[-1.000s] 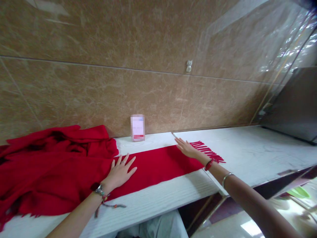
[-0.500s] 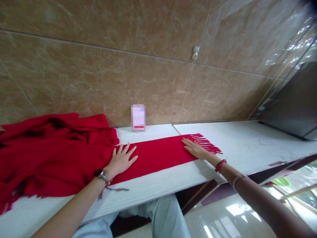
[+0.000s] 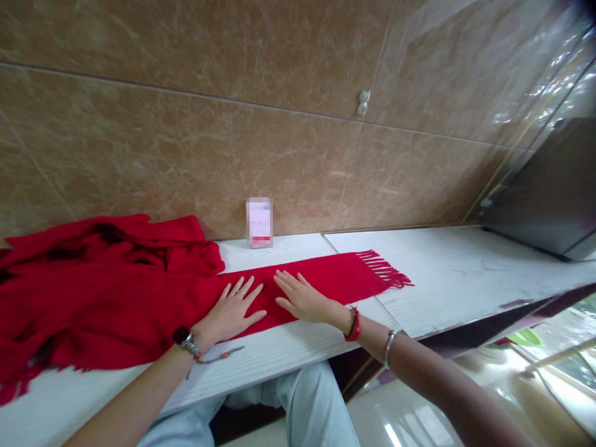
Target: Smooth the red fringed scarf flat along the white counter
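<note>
Daylight, apparently from a window off to the right, fills the scene brightly and evenly. It throws white glare streaks on the glossy wall tiles (image 3: 535, 87) at upper right and bright patches on the polished floor (image 3: 419, 428). The white bench (image 3: 465, 279) looks nearly washed out. The red scarf (image 3: 116, 298) is heavily saturated, its folds sinking into dark shadow. Straight lines bow toward the edges, the top right corner darkens, and a small card (image 3: 259, 222) by the wall is pixelated.

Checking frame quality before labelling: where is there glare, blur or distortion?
Head view: glare streaks the glossy wall upper right and the floor; the card is pixelated; the top-right corner darkens; left hand, right hand and red scarf are sharp.
</note>
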A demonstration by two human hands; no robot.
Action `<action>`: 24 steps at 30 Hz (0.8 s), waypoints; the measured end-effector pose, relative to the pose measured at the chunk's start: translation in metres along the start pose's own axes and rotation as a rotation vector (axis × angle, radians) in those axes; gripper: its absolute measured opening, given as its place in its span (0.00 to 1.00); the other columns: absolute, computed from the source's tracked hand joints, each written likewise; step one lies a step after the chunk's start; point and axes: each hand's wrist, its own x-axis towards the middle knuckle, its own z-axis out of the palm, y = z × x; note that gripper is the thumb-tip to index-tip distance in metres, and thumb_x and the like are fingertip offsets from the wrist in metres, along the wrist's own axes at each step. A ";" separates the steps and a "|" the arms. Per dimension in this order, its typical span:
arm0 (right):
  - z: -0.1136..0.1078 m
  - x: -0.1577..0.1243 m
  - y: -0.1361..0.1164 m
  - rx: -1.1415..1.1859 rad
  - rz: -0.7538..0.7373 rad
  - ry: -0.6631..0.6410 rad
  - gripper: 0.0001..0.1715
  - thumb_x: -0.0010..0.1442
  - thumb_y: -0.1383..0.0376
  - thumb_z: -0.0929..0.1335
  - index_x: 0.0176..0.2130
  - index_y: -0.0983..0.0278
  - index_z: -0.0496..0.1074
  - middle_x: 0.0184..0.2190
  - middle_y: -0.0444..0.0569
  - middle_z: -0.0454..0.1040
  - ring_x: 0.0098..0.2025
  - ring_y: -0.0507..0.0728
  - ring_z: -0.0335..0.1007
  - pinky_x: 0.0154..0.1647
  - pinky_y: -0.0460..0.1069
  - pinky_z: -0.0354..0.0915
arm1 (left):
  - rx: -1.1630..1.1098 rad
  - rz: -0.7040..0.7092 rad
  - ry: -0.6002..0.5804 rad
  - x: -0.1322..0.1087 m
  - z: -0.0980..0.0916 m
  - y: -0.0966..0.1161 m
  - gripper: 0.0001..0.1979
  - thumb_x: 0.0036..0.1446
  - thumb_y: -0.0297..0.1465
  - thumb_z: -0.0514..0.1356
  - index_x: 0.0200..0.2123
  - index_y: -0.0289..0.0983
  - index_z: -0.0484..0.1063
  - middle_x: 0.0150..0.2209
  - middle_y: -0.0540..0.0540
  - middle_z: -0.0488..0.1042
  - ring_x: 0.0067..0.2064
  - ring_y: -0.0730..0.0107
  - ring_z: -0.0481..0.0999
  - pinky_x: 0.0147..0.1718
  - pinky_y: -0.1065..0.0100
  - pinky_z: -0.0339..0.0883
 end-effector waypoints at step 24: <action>-0.008 -0.087 0.152 -0.213 0.232 -0.004 0.26 0.64 0.62 0.51 0.59 0.66 0.53 0.60 0.60 0.51 0.62 0.63 0.42 0.55 0.66 0.52 | -0.098 -0.040 0.005 0.001 -0.005 -0.001 0.29 0.58 0.50 0.42 0.60 0.45 0.52 0.63 0.44 0.47 0.63 0.56 0.44 0.57 0.53 0.43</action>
